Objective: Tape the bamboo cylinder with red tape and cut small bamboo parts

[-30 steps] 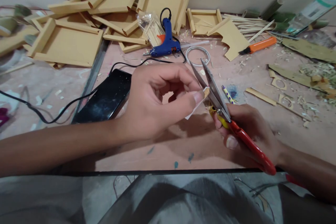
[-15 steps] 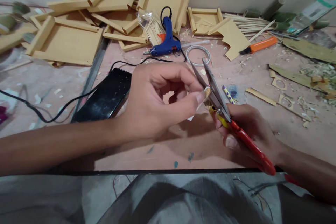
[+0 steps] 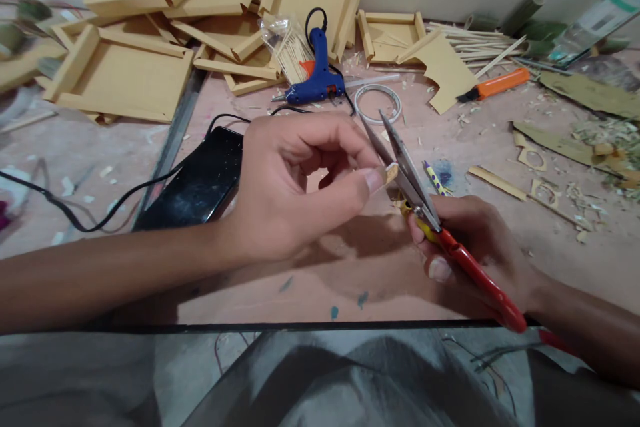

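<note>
My left hand (image 3: 300, 187) pinches a small pale piece (image 3: 391, 172) with a tan face between thumb and index finger; its kind is too small to tell. The piece sits right beside the blades of a pair of scissors (image 3: 463, 257) with red handles. My right hand (image 3: 480, 247) is wrapped round the scissors, whose blades are parted and point up and left. Something yellow with dark spots (image 3: 425, 227) shows under the pivot, by the right fingers. Beyond the right hand lies a purple-dotted crayon-like stick (image 3: 434, 177).
Behind my hands lie a blue glue gun (image 3: 315, 80), a tape roll (image 3: 379, 104) and an orange cutter (image 3: 495, 85). Cardboard trays (image 3: 120, 73) pile up along the wall. A black phone-like slab (image 3: 193, 177) and a cable are at left, wood shavings (image 3: 610, 147) at right.
My left hand has shifted slightly left with the small piece. A white scrap seen below its thumb no longer shows. The scissors remain parted in my right hand.
</note>
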`<action>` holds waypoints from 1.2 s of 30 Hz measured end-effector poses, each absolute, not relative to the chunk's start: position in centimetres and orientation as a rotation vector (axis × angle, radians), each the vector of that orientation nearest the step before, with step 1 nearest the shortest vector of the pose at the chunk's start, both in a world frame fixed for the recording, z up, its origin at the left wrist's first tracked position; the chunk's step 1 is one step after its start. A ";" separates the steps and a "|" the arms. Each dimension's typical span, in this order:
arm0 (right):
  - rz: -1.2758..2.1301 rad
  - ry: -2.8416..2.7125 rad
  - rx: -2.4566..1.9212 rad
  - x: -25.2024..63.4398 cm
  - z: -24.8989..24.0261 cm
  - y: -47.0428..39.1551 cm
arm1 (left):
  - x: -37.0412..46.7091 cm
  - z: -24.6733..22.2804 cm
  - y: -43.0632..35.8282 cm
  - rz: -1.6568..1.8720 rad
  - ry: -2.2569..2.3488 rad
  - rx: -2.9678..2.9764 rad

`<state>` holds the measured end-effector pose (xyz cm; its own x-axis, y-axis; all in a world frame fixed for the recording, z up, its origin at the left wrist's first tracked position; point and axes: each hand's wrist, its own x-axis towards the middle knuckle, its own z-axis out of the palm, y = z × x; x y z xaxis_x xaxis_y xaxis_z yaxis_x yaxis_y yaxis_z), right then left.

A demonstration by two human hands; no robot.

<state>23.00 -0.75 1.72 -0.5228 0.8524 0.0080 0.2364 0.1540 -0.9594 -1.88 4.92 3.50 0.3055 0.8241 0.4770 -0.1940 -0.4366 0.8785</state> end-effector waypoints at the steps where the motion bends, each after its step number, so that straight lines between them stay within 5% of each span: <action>1: 1.393 -1.857 -1.033 23.0 1.8 -0.7 | -1.9 3.5 5.0 1.322 0.580 1.595; 36: 1.376 -1.853 -1.057 22.7 2.0 -0.9 | -1.8 3.2 4.6 1.362 0.656 1.481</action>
